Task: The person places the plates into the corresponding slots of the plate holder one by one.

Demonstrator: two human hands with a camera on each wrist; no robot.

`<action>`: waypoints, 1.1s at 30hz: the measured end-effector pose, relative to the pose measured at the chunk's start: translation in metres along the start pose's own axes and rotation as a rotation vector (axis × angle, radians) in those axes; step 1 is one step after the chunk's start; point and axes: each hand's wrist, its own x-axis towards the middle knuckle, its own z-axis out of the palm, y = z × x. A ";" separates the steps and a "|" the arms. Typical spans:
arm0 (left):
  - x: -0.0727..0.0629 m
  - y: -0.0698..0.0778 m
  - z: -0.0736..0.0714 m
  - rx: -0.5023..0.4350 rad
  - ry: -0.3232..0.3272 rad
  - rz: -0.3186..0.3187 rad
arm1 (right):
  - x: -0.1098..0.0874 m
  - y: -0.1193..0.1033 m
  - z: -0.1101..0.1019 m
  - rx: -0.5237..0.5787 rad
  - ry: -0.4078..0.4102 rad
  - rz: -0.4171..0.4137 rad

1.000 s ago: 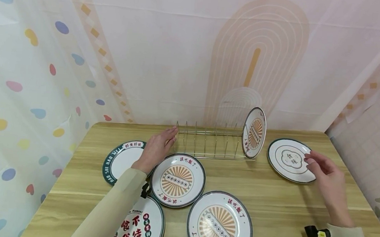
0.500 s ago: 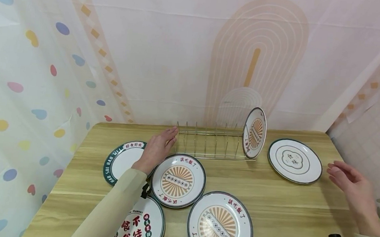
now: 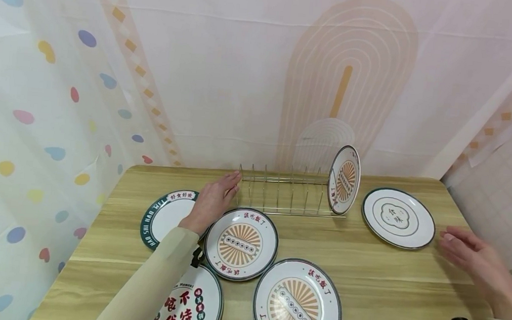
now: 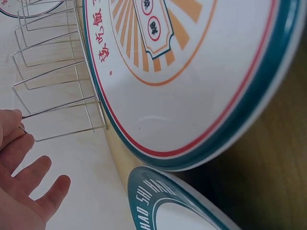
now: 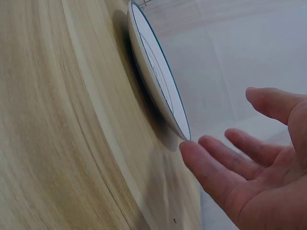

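My left hand (image 3: 210,204) is at the left end of a wire plate rack (image 3: 288,213); in the left wrist view its thumb and index finger pinch the end wire, the other fingers spread. One plate (image 3: 344,180) with an orange sunburst stands upright in the rack's right end. Beyond that end, a white plate (image 3: 398,233) with a thin green rim lies flat on the table. Close to its right edge is my right hand (image 3: 480,263), fingers loosely extended and holding nothing. In the right wrist view, the fingertips come near the rim of this plate (image 5: 160,81).
Two sunburst plates, one near the rack (image 3: 253,261) and one further forward (image 3: 267,298), lie flat. A green-rimmed plate (image 3: 153,222) and a plate with red characters (image 3: 211,303) are partly behind my left arm. Patterned cloth (image 3: 226,76) hangs behind the table.
My right hand has drawn back rightward off the green-rimmed white plate, then moved slightly lower beside it. The plate stays flat. My left hand keeps its place at the rack.
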 end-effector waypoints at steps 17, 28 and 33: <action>0.002 -0.003 0.001 0.011 -0.014 -0.009 | 0.020 0.011 0.006 -0.021 -0.069 0.164; 0.000 0.000 0.001 0.001 0.003 0.015 | 0.034 0.007 0.013 -0.079 0.057 0.294; -0.001 -0.001 0.001 0.010 0.020 0.025 | 0.041 0.004 0.014 -0.209 0.064 0.314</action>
